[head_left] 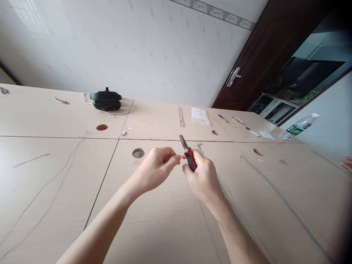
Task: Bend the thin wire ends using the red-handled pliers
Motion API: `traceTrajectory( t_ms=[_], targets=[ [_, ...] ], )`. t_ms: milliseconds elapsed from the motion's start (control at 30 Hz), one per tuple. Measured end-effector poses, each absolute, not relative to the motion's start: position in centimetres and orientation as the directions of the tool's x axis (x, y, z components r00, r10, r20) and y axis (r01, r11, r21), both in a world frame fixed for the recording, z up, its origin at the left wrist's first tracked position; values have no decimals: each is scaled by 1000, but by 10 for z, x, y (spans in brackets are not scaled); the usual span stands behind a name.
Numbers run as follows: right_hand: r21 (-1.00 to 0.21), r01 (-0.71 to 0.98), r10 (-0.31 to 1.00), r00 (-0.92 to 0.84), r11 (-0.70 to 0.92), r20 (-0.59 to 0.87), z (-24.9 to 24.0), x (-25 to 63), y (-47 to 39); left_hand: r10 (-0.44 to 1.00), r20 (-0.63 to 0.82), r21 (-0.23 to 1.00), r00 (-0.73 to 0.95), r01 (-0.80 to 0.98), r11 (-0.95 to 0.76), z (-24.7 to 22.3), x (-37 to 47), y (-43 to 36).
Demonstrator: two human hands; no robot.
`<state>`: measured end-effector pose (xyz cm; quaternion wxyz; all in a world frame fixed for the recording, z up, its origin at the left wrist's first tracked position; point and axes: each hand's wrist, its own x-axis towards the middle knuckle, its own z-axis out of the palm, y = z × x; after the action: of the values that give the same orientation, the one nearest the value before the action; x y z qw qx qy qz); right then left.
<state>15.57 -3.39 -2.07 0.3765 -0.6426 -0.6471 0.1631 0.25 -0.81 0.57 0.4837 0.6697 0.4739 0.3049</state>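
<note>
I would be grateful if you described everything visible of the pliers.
The pliers have red-and-black, plastic-looking handles and a tapering grey metal nose. Held above the table in the right hand's grip, they point away from the person and slightly left; whether the nose is fully closed is unclear.

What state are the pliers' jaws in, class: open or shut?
Apparently shut: no gap shows between the jaws of the red-and-black pliers in the right hand.

The pliers (190, 160) are combining red, black and metallic grey; the tabletop (154, 227) is displaying plain beige. Wall tiles (82, 47) are bearing grey flecks on white, the border strip (214, 11) a dark plant motif. The door (264, 51) is showing deep reddish brown, the bottle label (295, 128) green and white.
</note>
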Motion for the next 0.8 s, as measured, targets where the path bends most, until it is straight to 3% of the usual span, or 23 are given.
traceTrajectory(
  t_ms=[133, 500, 600, 800],
  targets=[
    [-693, 712, 958, 107, 114, 267, -20, 154, -35, 921, -111, 907, 374, 417, -60, 1, -2, -6],
    [-681, 722, 956, 97, 122, 275, -21, 154, -36, 959, -89, 856, 268, 512, -64, -10, -5, 4],
    [-695, 710, 956, 117, 108, 268, -22, 157, -33, 947, -21, 834, 321, 528, -160, -4, -2, 0],
    [-701, 704, 962, 101, 111, 254, -22, 157, -31, 914, 173, 887, 367, 345, -307, -15, 1, -15]
  ],
)
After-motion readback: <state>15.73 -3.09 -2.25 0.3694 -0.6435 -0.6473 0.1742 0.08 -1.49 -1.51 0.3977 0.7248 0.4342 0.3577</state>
